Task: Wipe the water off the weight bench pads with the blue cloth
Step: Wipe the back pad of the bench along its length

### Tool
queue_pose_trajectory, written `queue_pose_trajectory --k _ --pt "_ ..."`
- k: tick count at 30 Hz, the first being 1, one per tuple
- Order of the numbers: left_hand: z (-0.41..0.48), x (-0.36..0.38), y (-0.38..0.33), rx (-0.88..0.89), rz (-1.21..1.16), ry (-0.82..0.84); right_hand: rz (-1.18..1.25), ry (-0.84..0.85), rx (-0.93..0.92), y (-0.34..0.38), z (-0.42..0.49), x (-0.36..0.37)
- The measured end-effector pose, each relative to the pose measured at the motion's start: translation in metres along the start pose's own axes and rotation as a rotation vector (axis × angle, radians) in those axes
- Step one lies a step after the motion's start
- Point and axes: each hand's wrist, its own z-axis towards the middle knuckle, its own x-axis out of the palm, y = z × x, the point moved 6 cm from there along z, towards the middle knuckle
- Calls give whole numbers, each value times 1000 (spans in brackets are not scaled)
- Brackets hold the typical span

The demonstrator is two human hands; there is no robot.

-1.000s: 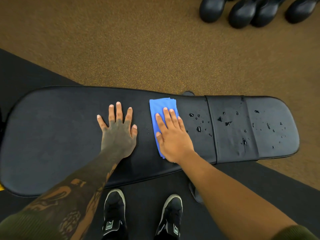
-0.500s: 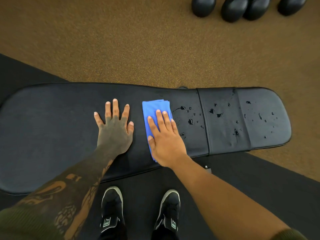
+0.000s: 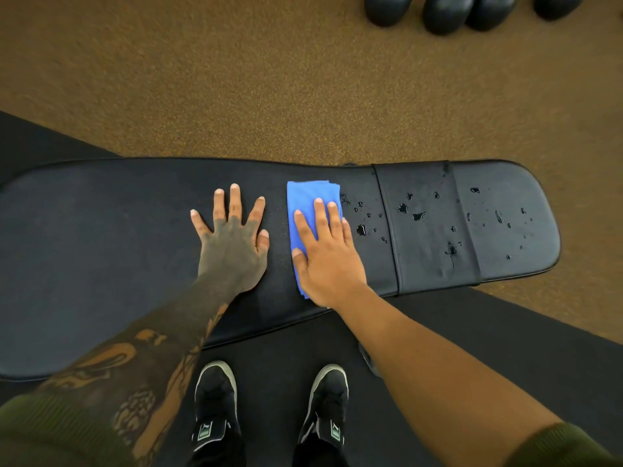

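Bench (image 3: 141, 332) runs left-right across the view. Its long pad (image 3: 101, 247) on the left looks dry; the right pad (image 3: 505, 203), past the seam (image 3: 387, 230), is spotted w/ water.

L hand (image 3: 232, 244) lies flat on the long pad, fingers spread, holding nothing; prob. just a brace. R hand (image 3: 328, 261) is just right of it, fingers straight and close together, pressing the folded cloth (image 3: 308, 200) flat on the long pad. The cloth's far end shows beyond the fingertips. Drops (image 3: 361, 229) begin at the cloth's right edge and scatter to the right end.

Step in hand, prob.: sweep right thru the drops.
- Keep the palm flat w/ even pressure so the whole fold meets the pad.
- Lead w/ the cloth's right edge, slow pass to the right end.
- Repeat nearer and farther, since drops span the pad's width.
- Press into the seam, where water may sit.
- Flip to a dry face if it smears.
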Motion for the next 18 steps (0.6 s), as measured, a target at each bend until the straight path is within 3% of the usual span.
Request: queue_pose_trajectory --k 3,11,18 --pt "1 2 -5 17 -8 11 -4 -8 -43 -16 -15 -1" --pt "2 6 -9 12 19 35 24 -33 92 -39 15 -12" --pt "4 6 -9 -1 44 36 10 -11 -41 -30 -12 -5"
